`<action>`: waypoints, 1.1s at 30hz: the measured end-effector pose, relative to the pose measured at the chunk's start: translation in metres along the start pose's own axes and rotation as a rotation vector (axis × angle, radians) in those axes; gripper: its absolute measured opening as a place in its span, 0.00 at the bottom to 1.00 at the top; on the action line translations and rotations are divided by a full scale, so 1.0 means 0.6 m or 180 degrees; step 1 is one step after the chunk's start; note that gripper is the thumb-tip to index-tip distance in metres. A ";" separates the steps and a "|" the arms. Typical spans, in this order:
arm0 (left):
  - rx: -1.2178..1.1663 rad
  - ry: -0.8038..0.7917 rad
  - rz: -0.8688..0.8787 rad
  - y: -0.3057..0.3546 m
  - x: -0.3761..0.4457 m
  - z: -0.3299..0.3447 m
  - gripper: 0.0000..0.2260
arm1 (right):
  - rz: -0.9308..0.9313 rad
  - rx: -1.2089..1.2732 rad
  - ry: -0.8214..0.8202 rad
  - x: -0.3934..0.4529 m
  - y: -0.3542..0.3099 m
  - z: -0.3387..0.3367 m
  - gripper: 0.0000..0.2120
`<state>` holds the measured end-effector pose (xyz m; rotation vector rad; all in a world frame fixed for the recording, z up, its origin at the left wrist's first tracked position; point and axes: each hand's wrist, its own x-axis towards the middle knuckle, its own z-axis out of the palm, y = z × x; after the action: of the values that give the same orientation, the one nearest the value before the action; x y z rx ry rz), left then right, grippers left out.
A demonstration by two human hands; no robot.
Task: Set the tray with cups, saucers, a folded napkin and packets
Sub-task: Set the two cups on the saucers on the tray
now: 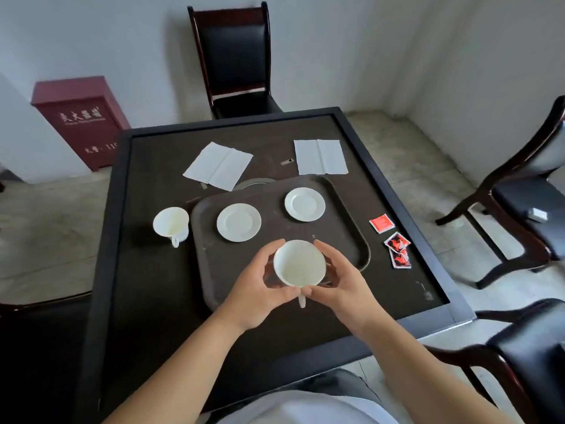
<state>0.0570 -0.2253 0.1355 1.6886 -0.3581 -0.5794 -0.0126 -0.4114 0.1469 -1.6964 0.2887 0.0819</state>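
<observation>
Held cup: round, glossy white ceramic cup (299, 264), open side up, handle pointing toward the near edge, cradled above the near part of the tray.
Left hand: bare left hand (260, 283) curved around the cup's left wall, fingers gripping it.
Right hand: bare right hand (339, 278) wrapped against the cup's right wall, gripping it too; thumbs nearly meet at the near side.
Tray: dark brown, matte plastic rectangular tray (342, 237) with rounded corners and a raised rim, lying on the dark square table (153, 301).
Saucers: 2 round, smooth white saucers, the left saucer (238, 222) and the far right saucer (304, 204), both flat on the tray.
Second cup: white ceramic cup with a handle (170, 223) on the table just left of the tray.
Napkins: 2 flat, creased white paper napkins, left napkin (217, 165) and right napkin (320, 157), beyond the tray.
Packets: orange-red square packet (381, 223) and red-and-black foil packets (398, 250) right of the tray.
</observation>
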 end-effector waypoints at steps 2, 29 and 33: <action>0.0041 0.0002 -0.0053 -0.001 0.021 0.009 0.34 | 0.0051 -0.0053 -0.0012 0.015 0.006 -0.019 0.36; -0.0176 0.0789 -0.0673 -0.113 0.443 0.072 0.36 | 0.0097 -0.0362 -0.0663 0.470 0.150 -0.199 0.38; -0.0092 0.0827 -0.0720 -0.113 0.458 0.073 0.36 | 0.0127 -0.0423 -0.0681 0.488 0.158 -0.199 0.38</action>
<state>0.2540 -0.3952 0.0153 1.7632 0.0287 -0.5183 0.2344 -0.5818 0.0089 -1.7965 0.1597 0.3161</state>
